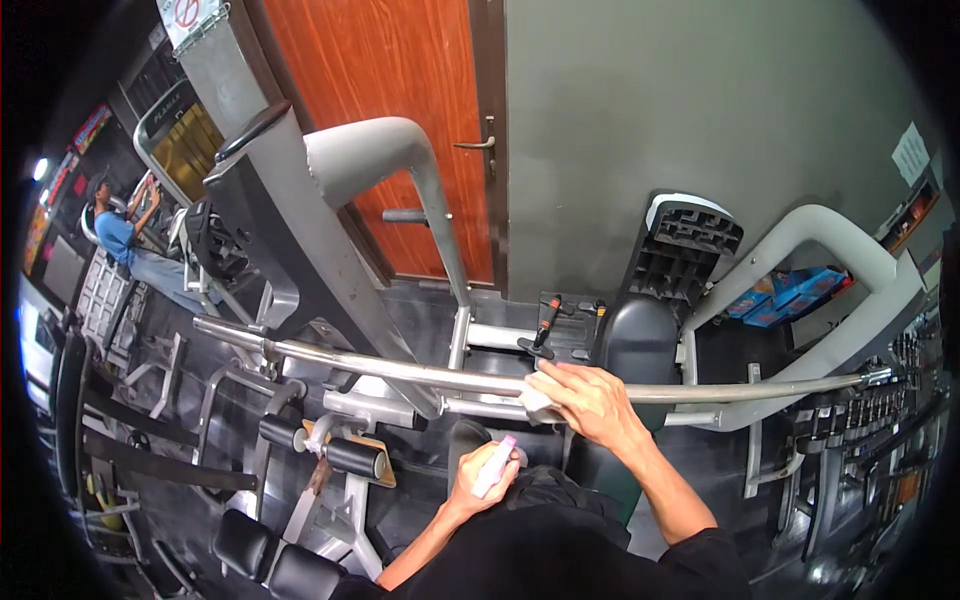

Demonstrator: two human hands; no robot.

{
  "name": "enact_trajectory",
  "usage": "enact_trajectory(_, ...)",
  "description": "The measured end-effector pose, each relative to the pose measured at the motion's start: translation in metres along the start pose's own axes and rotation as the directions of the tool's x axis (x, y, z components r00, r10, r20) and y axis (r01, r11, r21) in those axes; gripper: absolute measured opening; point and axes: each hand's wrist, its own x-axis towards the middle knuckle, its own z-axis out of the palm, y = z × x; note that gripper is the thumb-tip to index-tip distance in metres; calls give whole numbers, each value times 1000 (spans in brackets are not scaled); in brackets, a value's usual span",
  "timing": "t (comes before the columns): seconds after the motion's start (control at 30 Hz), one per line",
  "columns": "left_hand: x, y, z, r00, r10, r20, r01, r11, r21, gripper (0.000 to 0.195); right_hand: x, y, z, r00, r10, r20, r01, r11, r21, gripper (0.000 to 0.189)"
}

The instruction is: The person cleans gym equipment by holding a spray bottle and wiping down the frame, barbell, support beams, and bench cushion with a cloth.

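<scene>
A long metal barbell bar [420,375] runs across the view in front of me, lying across the uprights of a weight bench. My right hand [592,401] presses a white cloth [538,399] onto the bar near its middle. Below the bar, close to my body, my left hand [487,476] is closed around a small white and pink bottle [496,466]. The bottle's lower part is hidden by the fingers. Beyond the bar stands a black padded bench seat [639,337].
Grey machine frames stand at left [300,225] and right [810,225]. A wooden door [390,75] is behind. Padded rollers [356,457] and black pads [304,574] are at lower left, dumbbells [855,412] at right. A person [116,229] sits far left.
</scene>
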Motion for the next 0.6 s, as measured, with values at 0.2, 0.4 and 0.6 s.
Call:
enact_trajectory(0.2,-6,-2,1,994,-109,-18,108,994,-30,8,-32,14,-16,941,-333,58,337,912,-236,29)
enact_trajectory(0.4,2,2,3,999,-8,-37,8,1000,22,8,-71,41,-56,963,-244,117,267,926,-267,19)
enact_trajectory(0.6,3,7,2,999,-22,-37,22,1000,-4,9,-96,65,-66,993,-57,-99,35,977,-209,29)
